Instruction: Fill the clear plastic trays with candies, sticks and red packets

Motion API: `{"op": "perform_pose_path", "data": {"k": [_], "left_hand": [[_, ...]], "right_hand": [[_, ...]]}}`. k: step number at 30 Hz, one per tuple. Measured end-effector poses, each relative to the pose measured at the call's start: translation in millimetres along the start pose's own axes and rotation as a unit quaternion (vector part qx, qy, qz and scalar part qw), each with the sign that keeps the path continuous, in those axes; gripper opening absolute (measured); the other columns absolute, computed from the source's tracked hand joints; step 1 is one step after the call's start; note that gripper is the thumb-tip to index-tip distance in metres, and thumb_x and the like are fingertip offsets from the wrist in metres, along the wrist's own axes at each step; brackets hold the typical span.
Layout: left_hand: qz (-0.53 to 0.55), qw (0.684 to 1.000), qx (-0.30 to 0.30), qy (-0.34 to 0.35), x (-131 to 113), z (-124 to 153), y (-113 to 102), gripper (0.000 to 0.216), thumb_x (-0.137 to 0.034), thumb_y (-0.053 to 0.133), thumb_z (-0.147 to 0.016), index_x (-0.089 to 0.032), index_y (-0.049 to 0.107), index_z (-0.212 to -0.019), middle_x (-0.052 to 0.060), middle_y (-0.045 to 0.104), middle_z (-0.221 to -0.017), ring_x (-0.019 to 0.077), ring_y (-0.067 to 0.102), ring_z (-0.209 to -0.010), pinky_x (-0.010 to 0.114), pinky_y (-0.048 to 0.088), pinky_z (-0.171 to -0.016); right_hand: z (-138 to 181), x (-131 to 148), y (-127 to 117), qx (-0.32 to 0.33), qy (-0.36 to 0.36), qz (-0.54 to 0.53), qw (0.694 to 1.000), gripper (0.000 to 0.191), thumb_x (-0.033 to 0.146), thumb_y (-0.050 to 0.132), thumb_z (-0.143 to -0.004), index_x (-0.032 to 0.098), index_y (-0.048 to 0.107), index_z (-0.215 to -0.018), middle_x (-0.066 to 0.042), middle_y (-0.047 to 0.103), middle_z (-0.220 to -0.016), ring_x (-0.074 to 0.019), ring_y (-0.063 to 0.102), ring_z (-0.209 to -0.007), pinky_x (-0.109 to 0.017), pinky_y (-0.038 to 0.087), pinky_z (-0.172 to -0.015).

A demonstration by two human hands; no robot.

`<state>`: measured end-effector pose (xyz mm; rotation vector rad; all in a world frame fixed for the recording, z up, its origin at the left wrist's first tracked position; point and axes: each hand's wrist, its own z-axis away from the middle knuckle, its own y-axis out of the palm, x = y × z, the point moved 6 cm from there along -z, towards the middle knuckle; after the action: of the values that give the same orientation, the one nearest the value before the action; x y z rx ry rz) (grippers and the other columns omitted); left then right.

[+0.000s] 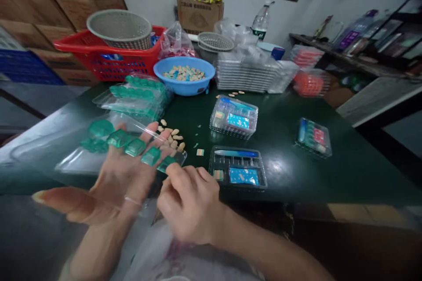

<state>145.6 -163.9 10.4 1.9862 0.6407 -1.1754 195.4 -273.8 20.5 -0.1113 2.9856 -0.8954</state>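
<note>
My left hand (pixel 108 184) lies palm up under a clear plastic sheet (pixel 108 149) that carries several small green caps, its fingers stretched out flat beneath the sheet. My right hand (pixel 191 202) is curled, with its fingertips pinching the near corner of that sheet by one green cap (pixel 166 163). Just to the right lies an open clear tray (pixel 238 167) with a blue strip and a blue packet in it. A small pile of tan pieces (pixel 171 136) sits beyond my fingers.
A closed clear pack (pixel 234 116) and another (pixel 314 137) lie on the dark green table (pixel 283 162). A blue bowl (pixel 184 74) of pieces, a red basket (pixel 108 59), stacked clear trays (pixel 247 72) and green-cap sheets (pixel 138 94) stand behind.
</note>
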Motion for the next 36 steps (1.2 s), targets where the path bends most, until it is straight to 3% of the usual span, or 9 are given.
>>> {"op": "perform_pose_path", "data": {"k": [4, 9, 15, 19, 21, 23, 27, 31, 36], "left_hand": [[0.131, 0.982, 0.092, -0.105, 21, -5, 14, 0.09, -0.082, 0.033, -0.061, -0.029, 0.027, -0.132, 0.011, 0.034, -0.141, 0.0355, 0.032, -0.127, 0.055, 0.032, -0.098], [0.094, 0.974, 0.16, -0.129, 31, -19, 27, 0.081, -0.075, 0.011, -0.072, -0.025, 0.014, -0.136, 0.016, 0.035, -0.139, 0.0329, 0.042, -0.121, 0.055, 0.033, -0.095], [0.064, 0.948, 0.259, -0.172, 37, -44, 63, 0.074, -0.062, 0.039, -0.073, -0.019, 0.032, -0.132, 0.017, 0.049, -0.127, 0.0358, 0.051, -0.11, 0.055, 0.037, -0.09], [-0.116, 0.931, 0.334, -0.096, 46, -49, 101, 0.068, -0.05, 0.054, -0.072, -0.018, 0.041, -0.131, 0.011, 0.057, -0.118, 0.031, 0.054, -0.103, 0.049, 0.038, -0.09], [-0.272, 0.882, 0.385, -0.016, 53, -40, 124, 0.071, -0.047, 0.063, -0.067, -0.019, 0.043, -0.13, 0.01, 0.054, -0.122, 0.031, 0.05, -0.108, 0.048, 0.036, -0.092], [-0.421, 0.801, 0.42, 0.066, 65, -27, 142, 0.079, -0.049, 0.067, -0.061, -0.019, 0.044, -0.13, 0.013, 0.047, -0.13, 0.0345, 0.044, -0.113, 0.051, 0.031, -0.094], [-0.584, 0.666, 0.44, 0.144, 95, -9, 152, 0.091, -0.058, 0.065, -0.056, -0.015, 0.041, -0.132, 0.02, 0.042, -0.131, 0.0378, 0.044, -0.107, 0.054, 0.032, -0.086], [-0.622, 0.615, 0.459, 0.154, 109, -7, 148, 0.091, -0.066, 0.058, -0.059, -0.018, 0.037, -0.134, 0.019, 0.039, -0.134, 0.0363, 0.042, -0.108, 0.051, 0.031, -0.086], [-0.61, 0.596, 0.495, 0.168, 106, -4, 148, 0.091, -0.067, 0.055, -0.063, -0.021, 0.03, -0.138, 0.019, 0.029, -0.14, 0.0377, 0.035, -0.116, 0.052, 0.029, -0.087]], "right_hand": [[12, -8, -8, 0.044, 0.025, -0.007, 0.999, 0.013, 0.016, 0.051, -0.082, 0.018, 0.058, -0.093, -0.006, 0.057, -0.102, -0.0153, 0.053, -0.072, -0.031, 0.04, -0.06], [45, -36, -41, -0.039, 0.095, 0.002, 0.995, 0.038, 0.016, 0.064, -0.077, 0.014, 0.055, -0.114, -0.015, 0.053, -0.114, -0.0231, 0.056, -0.094, -0.035, 0.047, -0.077], [101, -102, -68, -0.045, 0.237, 0.078, 0.967, 0.039, 0.014, 0.06, -0.079, 0.019, 0.054, -0.116, -0.014, 0.053, -0.113, -0.0258, 0.055, -0.097, -0.041, 0.047, -0.079], [131, -127, -81, -0.059, 0.296, 0.107, 0.947, 0.034, 0.017, 0.057, -0.08, 0.018, 0.055, -0.114, -0.014, 0.052, -0.113, -0.0266, 0.052, -0.101, -0.044, 0.046, -0.084], [144, -133, -82, -0.063, 0.319, 0.103, 0.94, 0.033, 0.018, 0.055, -0.081, 0.018, 0.054, -0.114, -0.015, 0.051, -0.114, -0.0267, 0.051, -0.104, -0.046, 0.045, -0.086], [156, -137, -81, -0.061, 0.343, 0.092, 0.933, 0.032, 0.018, 0.053, -0.083, 0.018, 0.053, -0.115, -0.015, 0.05, -0.115, -0.0267, 0.05, -0.105, -0.047, 0.044, -0.087], [172, -142, -74, -0.043, 0.384, 0.071, 0.919, 0.031, 0.019, 0.047, -0.087, 0.017, 0.051, -0.118, -0.014, 0.052, -0.112, -0.0254, 0.05, -0.104, -0.046, 0.043, -0.087], [176, -144, -69, -0.017, 0.385, 0.08, 0.919, 0.031, 0.017, 0.043, -0.088, 0.017, 0.05, -0.119, -0.013, 0.054, -0.11, -0.0243, 0.052, -0.101, -0.043, 0.043, -0.083], [175, -143, -66, 0.004, 0.367, 0.107, 0.924, 0.032, 0.014, 0.041, -0.088, 0.018, 0.05, -0.118, -0.012, 0.056, -0.107, -0.0237, 0.053, -0.098, -0.04, 0.041, -0.081]]}}
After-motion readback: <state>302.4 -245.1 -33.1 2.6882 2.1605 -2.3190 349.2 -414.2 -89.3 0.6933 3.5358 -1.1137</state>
